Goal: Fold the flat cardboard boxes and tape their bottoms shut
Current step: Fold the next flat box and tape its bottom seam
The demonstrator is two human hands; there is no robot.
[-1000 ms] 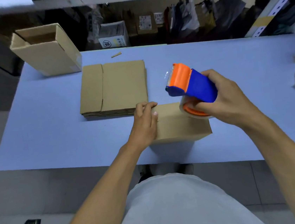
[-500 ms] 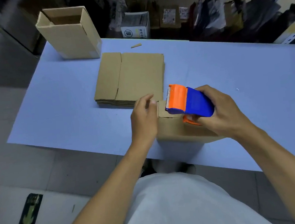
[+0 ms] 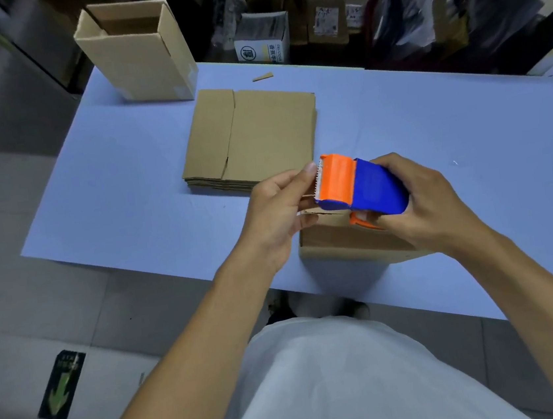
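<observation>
**Tape end not yet on the box**

Folded box [image 3: 347, 239] sits at the table's [image 3: 126, 178] near edge, directly under our hands, long axis along that edge. Right hand [image 3: 429, 205] is clamped on the tape dispenser [image 3: 358, 184], held just above the box, cutter facing left. Left hand [image 3: 278, 209] is nearer the cutter, fingertips pinched at it, likely picking the tape end; tape itself not visible. Flat stack [image 3: 253, 136] lies just beyond.
</observation>
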